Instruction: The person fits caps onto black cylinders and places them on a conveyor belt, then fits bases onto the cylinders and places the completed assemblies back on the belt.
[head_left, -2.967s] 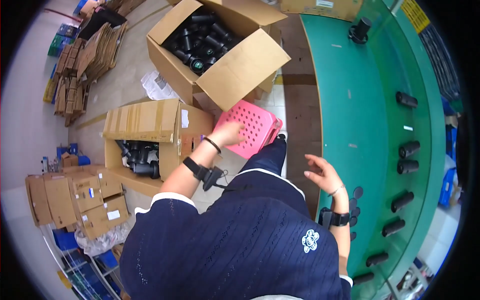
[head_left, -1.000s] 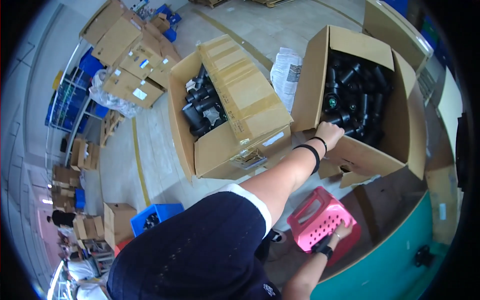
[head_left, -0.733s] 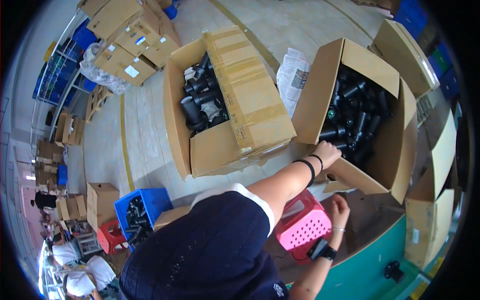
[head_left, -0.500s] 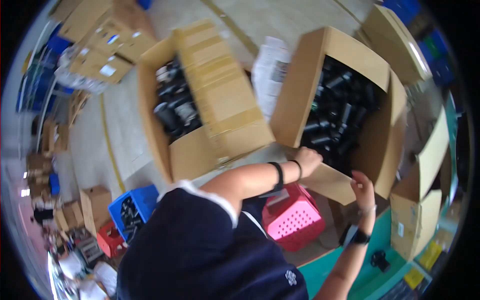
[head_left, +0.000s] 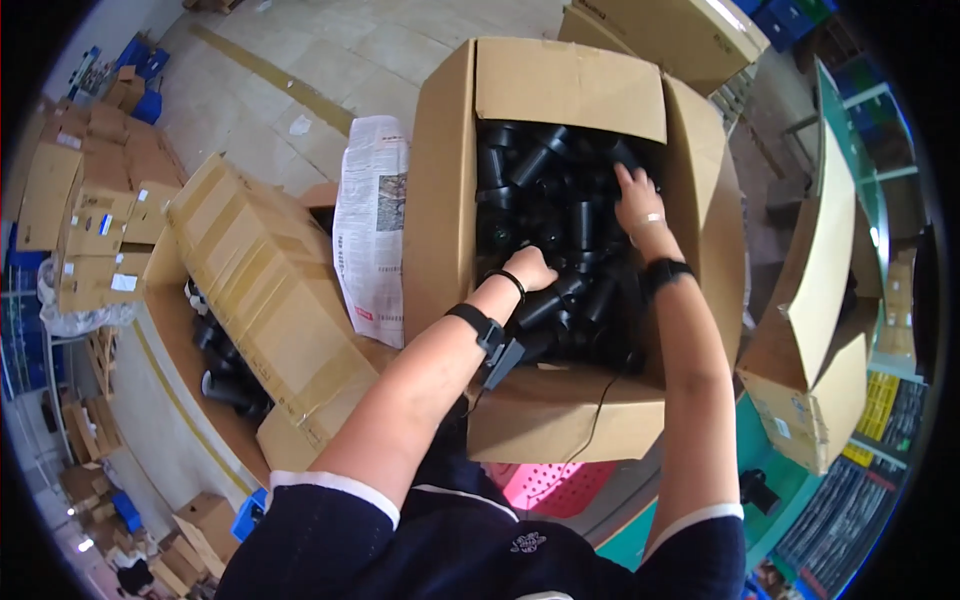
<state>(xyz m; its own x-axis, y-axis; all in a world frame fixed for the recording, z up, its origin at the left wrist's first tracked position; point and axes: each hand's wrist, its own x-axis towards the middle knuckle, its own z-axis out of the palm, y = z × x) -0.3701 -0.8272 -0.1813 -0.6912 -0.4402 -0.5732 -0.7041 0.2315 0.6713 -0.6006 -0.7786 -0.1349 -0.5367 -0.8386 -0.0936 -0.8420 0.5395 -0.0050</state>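
A large open cardboard box (head_left: 440, 200) stands in front of me, filled with black cylindrical plastic pieces (head_left: 582, 225) that look like pipe fittings. Both my arms reach down into it. My left hand (head_left: 530, 268) is over the near-left part of the pile, fingers curled in; what they hold, if anything, is hidden. Farther in, at the right, my right hand (head_left: 638, 200) rests over the pieces with its fingers stretched out and apart. The box's near flap (head_left: 560, 415) is folded outward toward me, and a thin dark cord hangs across it.
Left of the box lie a printed paper sheet (head_left: 370, 240) and a second carton (head_left: 270, 290) with more black pieces. A pink perforated basket (head_left: 560, 485) sits under the near flap. At right stand another open carton (head_left: 820, 400) and a green surface with a black part (head_left: 760, 492).
Both hands have left the near flap and moved into the box among the black pieces. The flap now lies folded outward. My view has turned toward the right-hand box.
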